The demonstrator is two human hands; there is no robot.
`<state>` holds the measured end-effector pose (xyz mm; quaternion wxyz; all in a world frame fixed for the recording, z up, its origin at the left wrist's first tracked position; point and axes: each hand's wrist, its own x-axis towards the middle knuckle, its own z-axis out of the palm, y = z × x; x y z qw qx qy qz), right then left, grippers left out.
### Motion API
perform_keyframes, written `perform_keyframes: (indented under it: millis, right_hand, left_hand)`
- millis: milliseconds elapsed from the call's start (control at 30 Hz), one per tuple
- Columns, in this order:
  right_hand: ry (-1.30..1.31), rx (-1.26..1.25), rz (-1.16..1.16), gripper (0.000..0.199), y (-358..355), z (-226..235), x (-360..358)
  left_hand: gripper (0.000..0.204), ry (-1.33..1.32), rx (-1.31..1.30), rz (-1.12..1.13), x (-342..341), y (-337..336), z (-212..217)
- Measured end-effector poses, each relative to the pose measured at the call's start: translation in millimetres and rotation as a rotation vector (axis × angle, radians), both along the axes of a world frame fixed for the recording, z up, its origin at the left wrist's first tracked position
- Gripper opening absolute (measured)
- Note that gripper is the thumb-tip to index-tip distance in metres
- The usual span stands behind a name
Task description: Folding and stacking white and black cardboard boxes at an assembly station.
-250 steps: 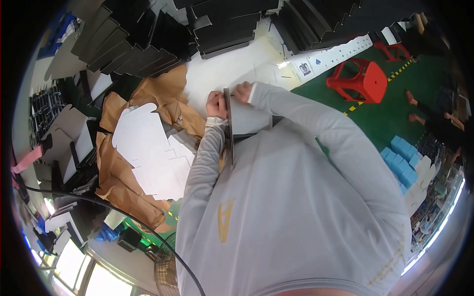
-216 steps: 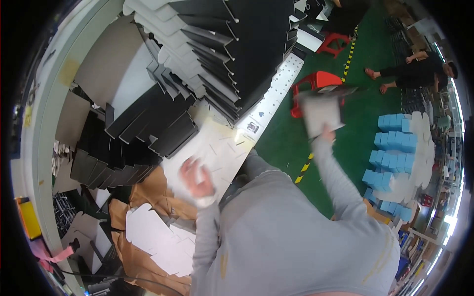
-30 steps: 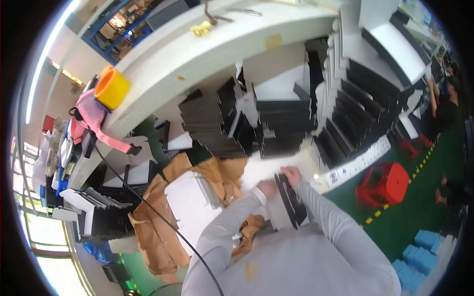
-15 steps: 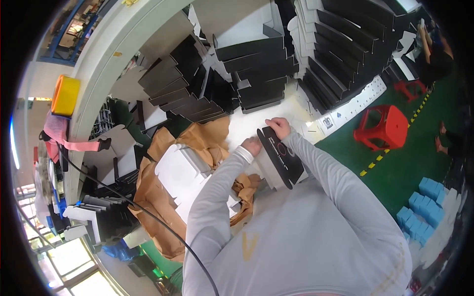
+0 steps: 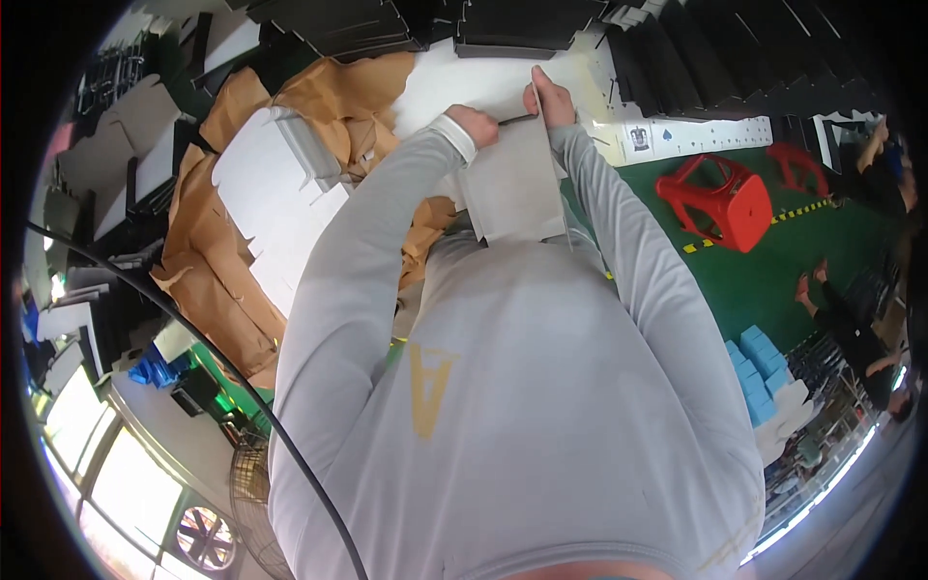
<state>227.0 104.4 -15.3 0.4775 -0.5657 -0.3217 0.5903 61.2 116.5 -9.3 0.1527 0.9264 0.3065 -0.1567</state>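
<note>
Your left hand (image 5: 476,124) is closed in a grip on the top left edge of a flat grey-white cardboard sheet (image 5: 517,188), and your right hand (image 5: 549,97) grips the same sheet at its top right edge, fingers curled over the card. The two hands sit close together, with a thin dark edge of the card showing between them. The sheet hangs down from your hands toward your chest, its pale face turned up to the camera and its lower edge lying against your grey sweater (image 5: 522,406).

Just beyond your hands is the white bench (image 5: 464,82). To your left on it lies a stack of white die-cut card blanks (image 5: 275,208) resting on crumpled brown wrapping paper (image 5: 208,280), which spreads down along the bench edge. Past the far side of the bench stand rows of black folded boxes (image 5: 503,19), running on to the right as leaning stacks (image 5: 715,68).

On your right the floor is green (image 5: 735,280), with a red plastic stool (image 5: 720,198) near your right elbow. Further off lies a pile of light blue blocks (image 5: 759,372), and another person (image 5: 851,324) stands well apart at the right rim. A black cable (image 5: 242,372) curves across the lower left.
</note>
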Motion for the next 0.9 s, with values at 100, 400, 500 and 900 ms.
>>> perform_keyframes:
  millis: [100,400,500,900]
  right_hand:
    - [-0.131,-0.042,0.087,0.056,-3.8,2.0,-5.1]
    - [-0.107,-0.042,0.028,0.053,-7.0,2.6,-4.9]
    - [-0.090,-0.012,0.033,0.053,-7.6,8.7,-7.1]
    - [0.093,-0.030,-0.026,0.039,-7.3,1.9,5.3]
  left_hand:
    - [0.020,0.076,0.035,-0.012,-0.5,-10.9,1.1]
    - [0.016,0.016,0.059,0.090,2.0,-16.1,0.4]
    - [0.014,-0.179,0.201,0.092,5.0,-17.0,-6.3]
    - [0.045,-0.310,0.094,0.440,-17.8,-13.0,16.7]
